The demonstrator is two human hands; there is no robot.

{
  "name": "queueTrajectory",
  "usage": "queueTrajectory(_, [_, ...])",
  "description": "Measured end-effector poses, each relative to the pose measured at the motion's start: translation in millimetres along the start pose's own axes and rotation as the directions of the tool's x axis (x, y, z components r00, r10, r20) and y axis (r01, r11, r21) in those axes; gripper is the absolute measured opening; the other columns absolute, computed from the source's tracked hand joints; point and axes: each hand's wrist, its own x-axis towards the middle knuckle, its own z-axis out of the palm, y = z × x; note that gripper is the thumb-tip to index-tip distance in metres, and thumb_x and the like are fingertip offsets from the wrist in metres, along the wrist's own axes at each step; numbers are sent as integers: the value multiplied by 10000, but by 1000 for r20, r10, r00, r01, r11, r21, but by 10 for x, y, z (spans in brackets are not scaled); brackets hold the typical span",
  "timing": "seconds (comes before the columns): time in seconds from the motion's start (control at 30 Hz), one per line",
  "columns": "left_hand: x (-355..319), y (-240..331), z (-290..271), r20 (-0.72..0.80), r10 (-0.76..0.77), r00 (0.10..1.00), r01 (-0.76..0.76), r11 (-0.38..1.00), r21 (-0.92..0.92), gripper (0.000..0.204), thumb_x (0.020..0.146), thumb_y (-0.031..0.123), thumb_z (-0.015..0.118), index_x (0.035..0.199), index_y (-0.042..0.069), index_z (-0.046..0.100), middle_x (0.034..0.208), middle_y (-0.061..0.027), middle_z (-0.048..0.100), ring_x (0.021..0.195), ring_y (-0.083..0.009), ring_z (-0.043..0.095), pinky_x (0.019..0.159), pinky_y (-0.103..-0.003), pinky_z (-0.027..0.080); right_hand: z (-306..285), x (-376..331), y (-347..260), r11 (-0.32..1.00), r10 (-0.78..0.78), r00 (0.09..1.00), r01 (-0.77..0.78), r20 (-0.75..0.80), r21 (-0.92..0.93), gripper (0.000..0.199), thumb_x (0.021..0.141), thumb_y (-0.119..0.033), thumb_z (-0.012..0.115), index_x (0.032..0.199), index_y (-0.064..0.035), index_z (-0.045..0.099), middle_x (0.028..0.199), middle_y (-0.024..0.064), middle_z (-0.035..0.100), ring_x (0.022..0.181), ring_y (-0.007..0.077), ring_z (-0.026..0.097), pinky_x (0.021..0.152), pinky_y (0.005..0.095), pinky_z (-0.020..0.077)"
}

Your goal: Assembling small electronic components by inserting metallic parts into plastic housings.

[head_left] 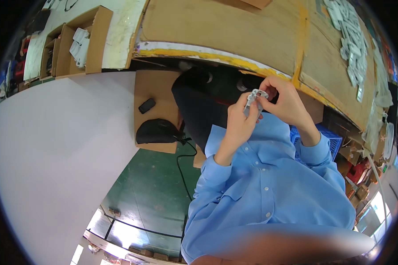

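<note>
In front of my chest, just off the table edge, I hold a small light-grey plastic part (253,98) with cut-outs at its upper end. My left hand (240,123) is closed round its lower body, thumb on the near face. My right hand (287,100) pinches at the upper right end with thumb and bent fingers. Whether a smaller piece sits between those right fingertips is hidden. On the right of the table lies a long heap of similar-looking white-grey parts (350,42).
The cardboard-covered table (221,31) has a worn yellow-taped edge. Left stands an open cardboard box (97,39) with white plastic parts (79,46). A black phone (147,105) and black bag (157,131) rest on cardboard at my left. A blue crate (329,140) is beside my right arm.
</note>
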Motion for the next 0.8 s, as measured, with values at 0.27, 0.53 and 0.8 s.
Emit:
queueTrajectory(0.27, [269, 98, -233, -44, -35, 998, 37, 999, 36, 175, 976, 109, 501, 1072, -7, 589, 706, -58, 638, 587, -113, 648, 534, -246, 517, 64, 393, -161, 1000, -11, 999, 10, 30, 29, 173, 761, -73, 710, 851, -13, 574, 692, 105, 593, 598, 191, 599, 554, 318, 474])
queueTrajectory(0.53, [206, 297, -218, 22, 248, 969, -240, 911, 335, 232, 930, 134, 555, 1111, -9, 570, 821, -153, 683, 702, -238, 680, 610, -338, 516, -72, 213, 5, 987, -161, 980, 163, -113, 9, 181, 797, -64, 714, 876, -3, 563, 721, 56, 566, 635, 115, 544, 588, 263, 470])
queueTrajectory(0.8, [197, 137, -370, -48, 217, 975, -175, 883, 436, 172, 902, 79, 617, 1034, -31, 629, 873, -64, 679, 749, -106, 610, 685, -275, 507, -236, -430, 420, 968, -142, 919, 207, -367, 144, 264, 816, -143, 747, 972, -19, 574, 775, 19, 539, 709, 112, 503, 643, 258, 447])
